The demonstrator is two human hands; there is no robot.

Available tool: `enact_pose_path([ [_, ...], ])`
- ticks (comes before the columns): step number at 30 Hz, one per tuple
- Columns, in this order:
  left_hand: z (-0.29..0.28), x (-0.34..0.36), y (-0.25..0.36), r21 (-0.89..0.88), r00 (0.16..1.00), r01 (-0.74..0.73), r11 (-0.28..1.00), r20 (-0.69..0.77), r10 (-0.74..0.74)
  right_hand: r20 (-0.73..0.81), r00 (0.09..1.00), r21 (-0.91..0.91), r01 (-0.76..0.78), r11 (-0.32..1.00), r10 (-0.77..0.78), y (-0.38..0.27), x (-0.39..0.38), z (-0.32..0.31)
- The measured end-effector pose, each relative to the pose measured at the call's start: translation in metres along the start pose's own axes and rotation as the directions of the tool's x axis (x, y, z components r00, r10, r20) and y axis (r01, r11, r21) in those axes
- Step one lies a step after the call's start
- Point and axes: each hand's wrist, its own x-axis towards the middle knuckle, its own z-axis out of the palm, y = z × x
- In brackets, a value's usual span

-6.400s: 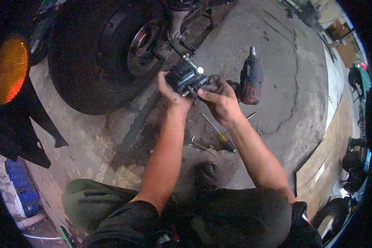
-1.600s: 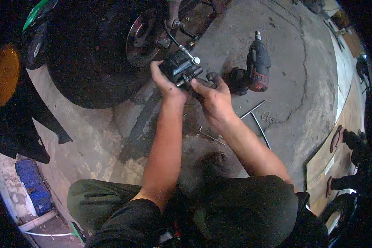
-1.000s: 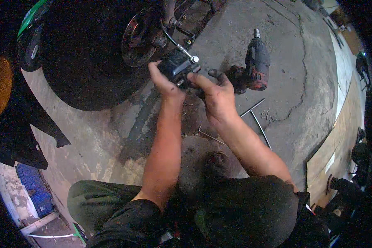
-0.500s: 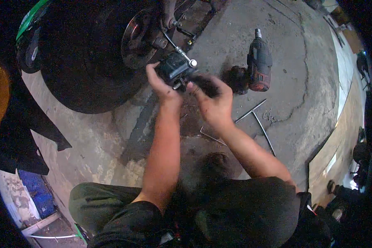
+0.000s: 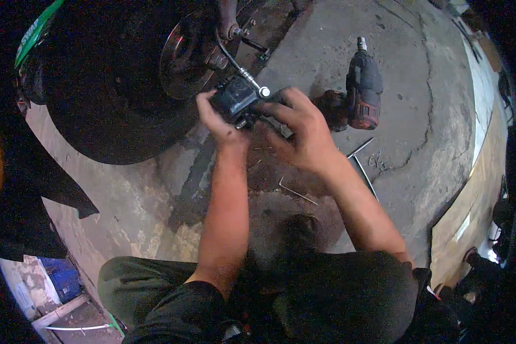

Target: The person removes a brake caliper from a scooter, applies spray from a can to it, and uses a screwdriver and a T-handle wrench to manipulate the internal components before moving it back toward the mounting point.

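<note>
A black brake caliper (image 5: 233, 98) is held up off the floor beside the wheel, tilted. My left hand (image 5: 219, 121) cups it from the left and below, thumb along its side. From its upper right end a brake hose (image 5: 230, 55) runs up toward the wheel, joined by a shiny bolt (image 5: 264, 92). My right hand (image 5: 307, 131) has its fingers bent against the caliper's right side. Its fingertips are dark and partly blurred, and I cannot make out any small part between them.
A large black tyre (image 5: 97, 123) with a brake disc (image 5: 167, 60) stands at upper left. On the concrete at right lie a cordless impact wrench (image 5: 364, 89) with a socket and a T-handle wrench (image 5: 363, 170). An L-shaped hex key (image 5: 299, 194) lies between my forearms.
My right hand has shifted slightly up and right, its fingers now spread further over the caliper's side. The caliper has moved a little left in my left hand.
</note>
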Motion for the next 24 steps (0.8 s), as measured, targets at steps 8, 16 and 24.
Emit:
enact_pose_path([
  [8, 0.004, -0.005, 0.000, 0.027, 1.000, 0.016, 1.000, -0.025, -0.015, 0.144, 0.989, -0.020, -0.035, 0.999, 0.038, 0.004, 0.004, -0.009],
  [16, 0.006, -0.012, 0.002, 0.017, 1.000, 0.006, 1.000, 0.006, -0.006, 0.164, 0.981, -0.131, -0.083, 0.988, 0.104, -0.003, 0.009, -0.010],
  [24, 0.001, -0.009, 0.003, 0.007, 1.000, 0.009, 1.000, 0.024, -0.009, 0.165, 0.983, -0.168, -0.051, 0.984, 0.079, -0.011, 0.017, -0.008],
])
